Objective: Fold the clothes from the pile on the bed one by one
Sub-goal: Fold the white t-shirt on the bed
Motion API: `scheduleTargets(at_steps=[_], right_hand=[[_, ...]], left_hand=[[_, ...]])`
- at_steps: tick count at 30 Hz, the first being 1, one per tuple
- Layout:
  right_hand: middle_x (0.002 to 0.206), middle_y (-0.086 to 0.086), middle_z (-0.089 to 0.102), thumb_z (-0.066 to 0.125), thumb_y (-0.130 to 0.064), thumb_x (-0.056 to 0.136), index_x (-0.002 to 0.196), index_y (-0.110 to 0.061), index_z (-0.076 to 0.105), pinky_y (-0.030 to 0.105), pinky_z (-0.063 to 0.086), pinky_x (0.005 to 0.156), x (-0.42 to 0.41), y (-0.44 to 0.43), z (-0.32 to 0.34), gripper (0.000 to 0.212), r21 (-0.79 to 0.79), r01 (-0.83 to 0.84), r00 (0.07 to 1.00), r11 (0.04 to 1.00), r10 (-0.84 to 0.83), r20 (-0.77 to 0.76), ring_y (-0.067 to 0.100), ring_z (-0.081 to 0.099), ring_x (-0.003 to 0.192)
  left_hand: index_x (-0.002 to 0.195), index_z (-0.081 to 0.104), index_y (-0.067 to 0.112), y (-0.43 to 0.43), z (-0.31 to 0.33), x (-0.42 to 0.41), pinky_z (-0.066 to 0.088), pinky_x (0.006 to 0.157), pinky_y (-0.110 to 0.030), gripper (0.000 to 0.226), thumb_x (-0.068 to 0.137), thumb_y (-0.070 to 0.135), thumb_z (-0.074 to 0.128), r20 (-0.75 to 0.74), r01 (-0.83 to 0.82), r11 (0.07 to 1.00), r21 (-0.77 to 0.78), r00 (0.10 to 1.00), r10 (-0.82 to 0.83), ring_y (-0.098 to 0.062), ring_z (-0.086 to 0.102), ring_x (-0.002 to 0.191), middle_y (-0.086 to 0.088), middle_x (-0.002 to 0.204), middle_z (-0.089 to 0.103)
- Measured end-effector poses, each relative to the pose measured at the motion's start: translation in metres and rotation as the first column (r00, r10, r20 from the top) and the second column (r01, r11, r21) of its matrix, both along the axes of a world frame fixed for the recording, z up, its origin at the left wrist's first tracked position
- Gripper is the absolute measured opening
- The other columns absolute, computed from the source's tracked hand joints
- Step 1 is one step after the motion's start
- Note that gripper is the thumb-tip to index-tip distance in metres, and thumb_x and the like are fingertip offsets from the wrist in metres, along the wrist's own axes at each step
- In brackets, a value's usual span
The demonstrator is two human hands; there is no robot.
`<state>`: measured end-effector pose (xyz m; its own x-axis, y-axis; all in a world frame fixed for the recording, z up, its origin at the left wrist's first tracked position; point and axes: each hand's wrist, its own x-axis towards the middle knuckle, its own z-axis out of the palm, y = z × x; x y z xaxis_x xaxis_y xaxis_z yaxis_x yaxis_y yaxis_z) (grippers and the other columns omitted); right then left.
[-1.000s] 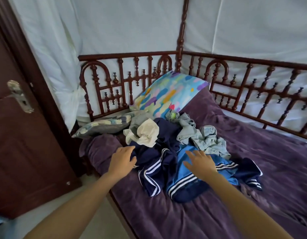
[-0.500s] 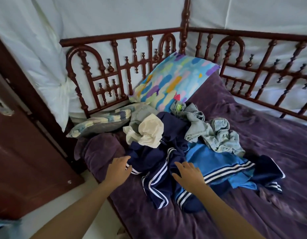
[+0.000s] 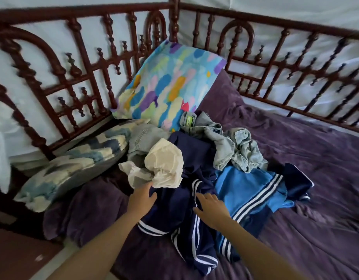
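Rumpled pile (image 3: 198, 156) on the bed (image 3: 316, 158): navy striped garment (image 3: 174, 211), blue top (image 3: 245, 184), pale jeans (image 3: 235, 150), cream cloth (image 3: 164, 164). The right hand (image 3: 212, 209) lies flat on the navy striped garment, grip wide. I cannot tell the left hand (image 3: 141, 199) grip at the cream cloth's edge.

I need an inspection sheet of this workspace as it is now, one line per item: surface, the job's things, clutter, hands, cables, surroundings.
Surface: bed with a rumpled purple cover.
Job's things: unfolded, heaped together: navy striped garment, blue garment, pale denim, cream cloth.
Clutter: colourful pillow leaning on the rail; blue-patterned cushion lying beside it.
Hands: left hand on the navy striped garment at the cream cloth's edge, grip unclear; right hand rests on the navy striped garment, fingers spread.
Cables: nothing seen.
Surroundings: dark wooden bed rail; white curtain behind it.
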<state>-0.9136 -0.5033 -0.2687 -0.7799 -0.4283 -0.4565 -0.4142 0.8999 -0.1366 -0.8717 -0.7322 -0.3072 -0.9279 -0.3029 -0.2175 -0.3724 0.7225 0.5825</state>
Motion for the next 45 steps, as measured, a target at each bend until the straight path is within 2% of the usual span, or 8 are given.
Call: scheduleTargets(at_steps=[11,19,22,24,28,39,41,45], right_hand=[[0.148,0.006,0.027,0.047,-0.038,0.095,0.149,-0.022,0.016,0.036,0.035,0.106,-0.041,-0.07,-0.034,0.064,-0.125,0.311,0.935,0.942,-0.28,0.217,0.024,0.029,0.136],[0.128,0.003,0.046,0.062,-0.023,0.086,0.138,-0.018,0.033,0.026,0.039,0.082,-0.108,-0.118,-0.061,0.059,-0.367,0.746,0.665,0.555,-0.598,0.447,0.023,0.05,0.115],[0.091,0.0,0.055,0.062,-0.019,0.086,0.099,-0.014,0.054,0.022,0.042,0.062,-0.119,-0.131,-0.067,0.016,-0.346,0.86,0.511,0.376,-0.63,0.585,0.019,0.056,0.083],[0.065,-0.005,0.048,0.062,-0.017,0.085,0.068,-0.017,0.049,0.018,0.033,0.049,-0.123,-0.135,-0.066,0.022,-0.348,0.862,0.507,0.369,-0.627,0.591,0.01,0.045,0.059],[0.051,-0.009,0.041,0.065,-0.011,0.081,0.057,-0.016,0.047,0.01,0.032,0.04,-0.119,-0.12,-0.061,0.03,-0.445,0.834,0.542,0.328,-0.637,0.547,0.006,0.037,0.05],[0.07,0.009,0.057,0.067,-0.006,0.082,0.072,-0.004,0.065,0.032,0.042,0.063,-0.098,-0.003,0.056,0.01,-0.771,0.635,0.539,0.035,-0.735,0.41,0.017,0.049,0.067],[0.065,0.007,0.053,0.067,-0.006,0.082,0.073,0.003,0.063,0.03,0.038,0.06,-0.088,0.027,0.083,0.013,-0.832,0.554,0.549,0.031,-0.765,0.336,0.015,0.045,0.063],[0.05,-0.015,0.06,0.066,-0.003,0.082,0.066,-0.019,0.065,0.01,0.041,0.05,-0.057,0.085,0.146,0.022,-0.937,0.348,0.54,0.007,-0.819,0.194,-0.005,0.048,0.048]], left_hand=[[0.133,0.044,0.003,-0.045,-0.039,-0.068,0.042,0.095,-0.032,0.054,0.085,0.016,0.066,-0.047,-0.008,0.971,0.239,0.999,0.02,-0.027,0.055,0.114,-0.013,0.121,0.058],[0.149,0.009,0.005,-0.061,-0.056,-0.128,0.027,0.11,-0.036,0.105,0.072,0.018,0.08,0.018,-0.182,0.901,0.394,0.982,0.19,-0.029,0.027,0.138,-0.017,0.15,0.026],[0.149,-0.007,0.012,-0.058,-0.05,-0.143,0.037,0.105,-0.039,0.107,0.079,0.01,0.074,0.156,-0.24,0.705,0.667,0.971,0.182,-0.027,0.034,0.136,-0.014,0.149,0.03],[0.15,0.006,0.012,-0.055,-0.048,-0.147,0.044,0.094,-0.032,0.094,0.081,0.005,0.07,0.153,-0.232,0.67,0.705,0.972,0.176,-0.025,0.043,0.128,-0.009,0.139,0.042],[0.12,0.054,0.011,-0.048,-0.035,-0.139,0.045,0.079,-0.021,0.043,0.081,0.008,0.069,0.024,-0.15,0.808,0.569,0.986,0.165,-0.021,0.058,0.106,0.006,0.101,0.059],[0.124,0.055,0.01,0.06,0.096,-0.154,0.042,0.075,-0.016,0.046,0.08,0.001,0.064,-0.435,0.362,0.813,0.456,0.888,-0.151,-0.009,0.056,0.088,0.009,0.1,0.058],[0.122,0.057,0.01,0.089,0.129,-0.152,0.045,0.079,-0.024,0.045,0.079,-0.001,0.064,-0.514,0.43,0.786,0.443,0.841,-0.17,-0.017,0.06,0.09,0.006,0.098,0.061],[0.12,0.058,0.009,0.151,0.202,-0.134,0.044,0.084,-0.027,0.045,0.078,-0.002,0.063,-0.68,0.565,0.75,0.345,0.701,-0.215,-0.016,0.059,0.097,0.005,0.103,0.062]])
